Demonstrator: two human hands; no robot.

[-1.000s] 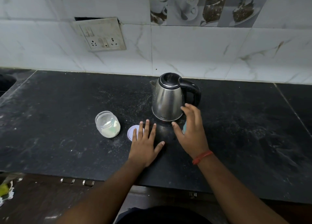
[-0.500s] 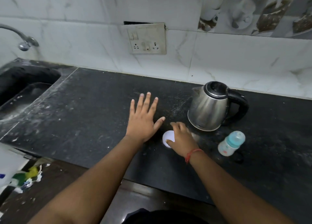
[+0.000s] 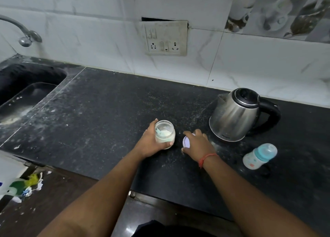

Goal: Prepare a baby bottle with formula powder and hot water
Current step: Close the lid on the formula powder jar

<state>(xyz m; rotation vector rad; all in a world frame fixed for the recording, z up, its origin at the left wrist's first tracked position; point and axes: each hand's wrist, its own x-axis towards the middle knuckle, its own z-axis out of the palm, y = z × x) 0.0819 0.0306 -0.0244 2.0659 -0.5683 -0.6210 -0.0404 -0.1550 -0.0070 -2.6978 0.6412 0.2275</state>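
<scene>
Black stone countertop (image 3: 100, 111), dusted with pale specks, carries every item in our working area. Nearest to us, our left hand (image 3: 150, 142) is wrapped around the open formula jar (image 3: 165, 134), thumb at its front and fingers curled behind; the jar stands upright, holds pale powder, and contains a light blue scoop (image 3: 158, 131). Just beside it at 3 o'clock, our right hand (image 3: 197, 144) grips the white jar lid (image 3: 186, 141) by its rim, with a red thread (image 3: 207, 158) tied at the wrist. At 3 o'clock of that hand, well apart, the baby bottle (image 3: 259, 155) stands capped with a teal teat cover. At 1 o'clock of the hands, the steel kettle (image 3: 235, 115) sits with its lid closed and its black handle facing right. At 10 o'clock lies the sink (image 3: 23, 95), with a tap (image 3: 25, 35) above it. At 12 o'clock, on the tiled wall, we note a switch panel (image 3: 166, 37).
</scene>
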